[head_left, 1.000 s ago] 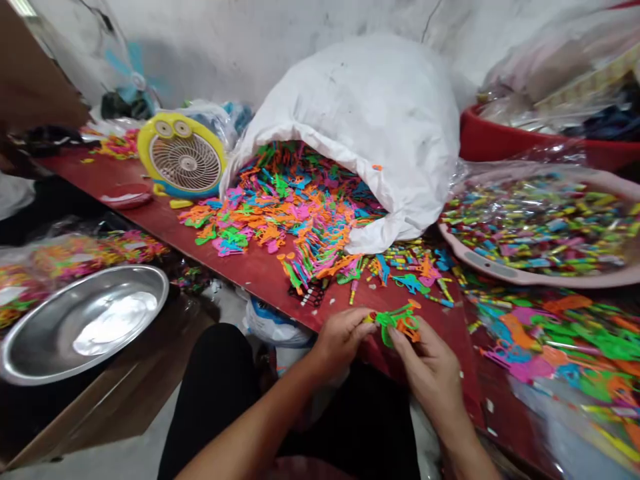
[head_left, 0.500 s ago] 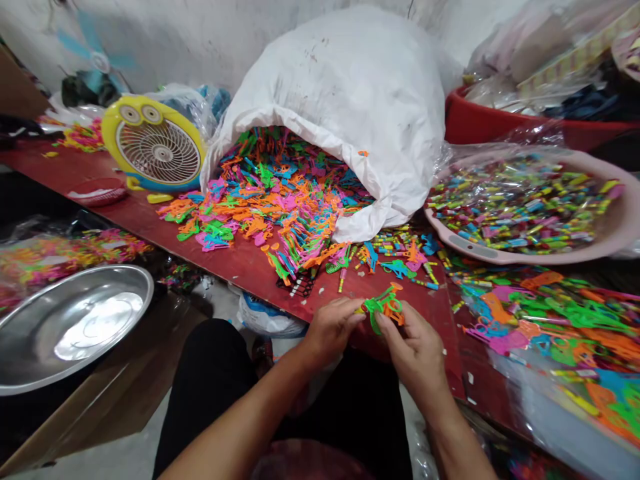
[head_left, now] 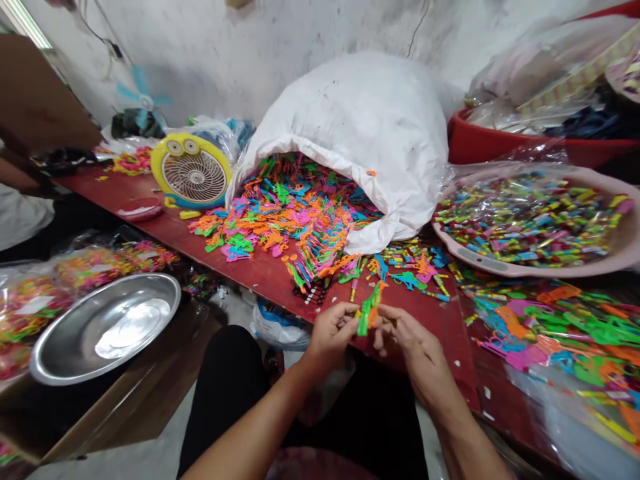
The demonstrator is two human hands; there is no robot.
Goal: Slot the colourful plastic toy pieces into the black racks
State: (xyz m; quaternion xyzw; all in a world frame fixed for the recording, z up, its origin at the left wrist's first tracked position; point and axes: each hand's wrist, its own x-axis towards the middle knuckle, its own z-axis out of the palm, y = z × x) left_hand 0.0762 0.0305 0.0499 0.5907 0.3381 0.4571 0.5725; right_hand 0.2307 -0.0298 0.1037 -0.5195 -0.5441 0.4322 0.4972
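Note:
My left hand (head_left: 333,331) pinches a small green and orange plastic toy piece (head_left: 369,312) at the near edge of the red table (head_left: 260,273). My right hand (head_left: 407,343) is closed on the same piece from the right. Just beyond my hands, a big white sack (head_left: 370,127) lies on its side. It spills a heap of bright plastic toy parts (head_left: 290,213) onto the table.
A yellow desk fan (head_left: 191,172) stands at the back left. A steel bowl (head_left: 107,327) sits low on the left beside bagged parts (head_left: 30,300). A pink basin of small coloured pieces (head_left: 535,220) and a red tub (head_left: 500,143) are at the right. Another person's arm (head_left: 15,177) shows far left.
The toy piece has turned from lying flat between my hands to standing nearly upright. Both hands stay on it; the view has shifted slightly.

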